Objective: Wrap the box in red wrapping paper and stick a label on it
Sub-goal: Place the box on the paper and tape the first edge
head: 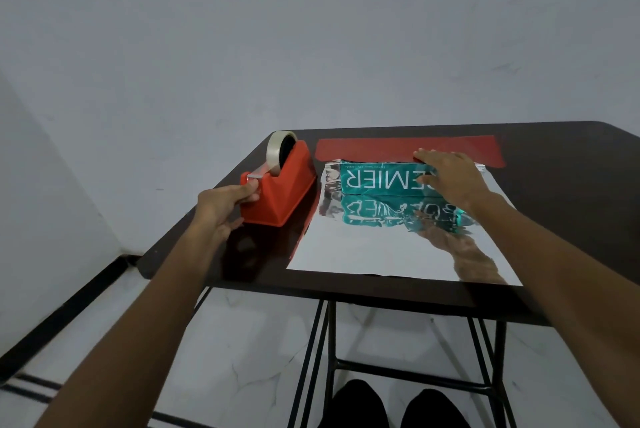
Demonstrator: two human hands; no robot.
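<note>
Teal rectangular cardboard box [377, 178], white lettering: it lies flat toward the far edge of the sheet, top and near side bare.

Dark brown folding table [571, 185] carries everything.

Wrapping paper sheet [381, 247]: mirror-silver underside up. Its red face [398, 147] shows only as a strip beyond the box.

Orange plastic tape dispenser [287, 185] sits just left of the sheet, with a roll of clear tape [275, 147] on its hub.

Right hand [450, 171]: your fingers are straight and spread, pressing on the box's right end at its far edge.

Left hand [221, 206]: your thumb and forefinger pinch the tape end [256, 175] at the cutter, with the other fingers by the base.

Step in hand, by my reading: draw off a piece to fix the paper's far edge to the box.

- Pull low and steady toward you, then snap down across the blade.
- Pull short, because the dispenser may slide on the glossy top.
- Don't lift your right palm. Foil paper likely springs back.
- Carry the strip by one corner so it doesn't curl onto itself.
</note>
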